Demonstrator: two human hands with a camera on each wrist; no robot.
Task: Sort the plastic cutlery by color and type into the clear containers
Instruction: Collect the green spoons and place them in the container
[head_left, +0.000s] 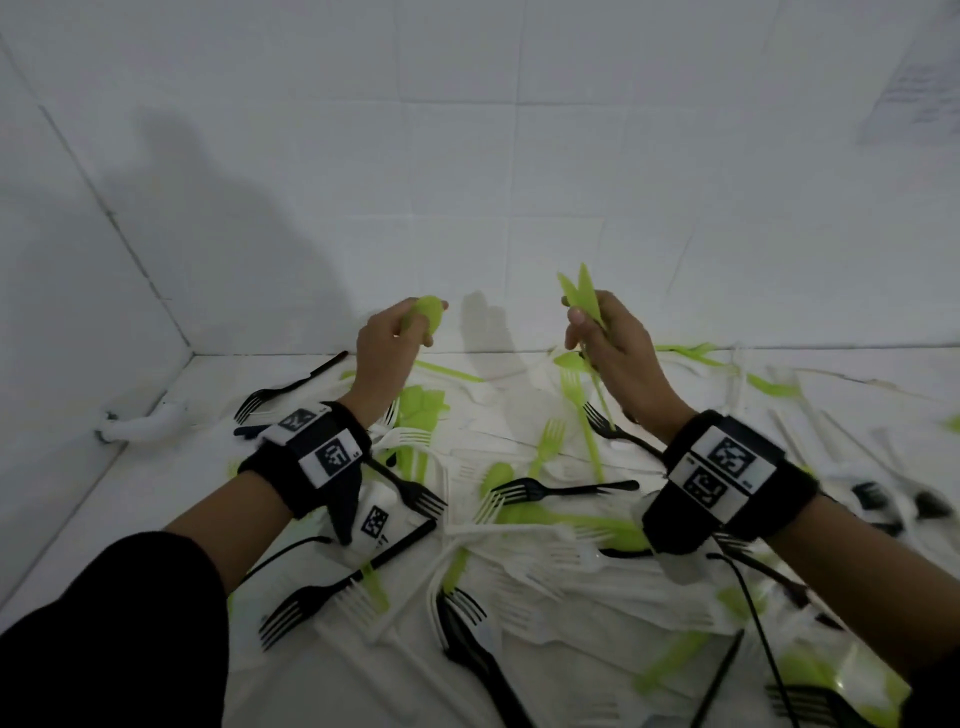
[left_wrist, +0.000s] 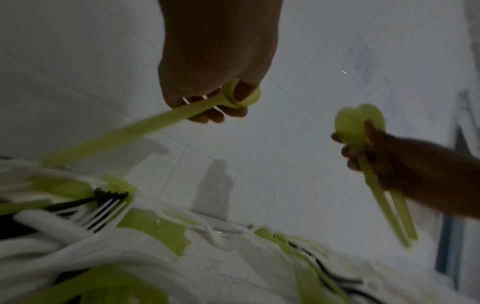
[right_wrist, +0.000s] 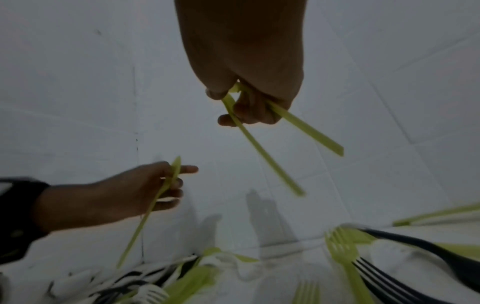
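My left hand is raised over the pile and grips one lime-green spoon. Its bowl sits at the fingertips and its handle runs down past the palm. My right hand is raised beside it, a gap apart, and grips two lime-green spoons together. Their rounded bowls stick up above the fingers, and the handles splay out below the fist. Beneath both hands lies a loose heap of green, white and black plastic cutlery, mostly forks.
The heap covers a white tiled surface that meets tiled walls behind and to the left. A small white fitting sits by the left wall. A sheet of paper hangs at the upper right. Black cables trail from my wrist units.
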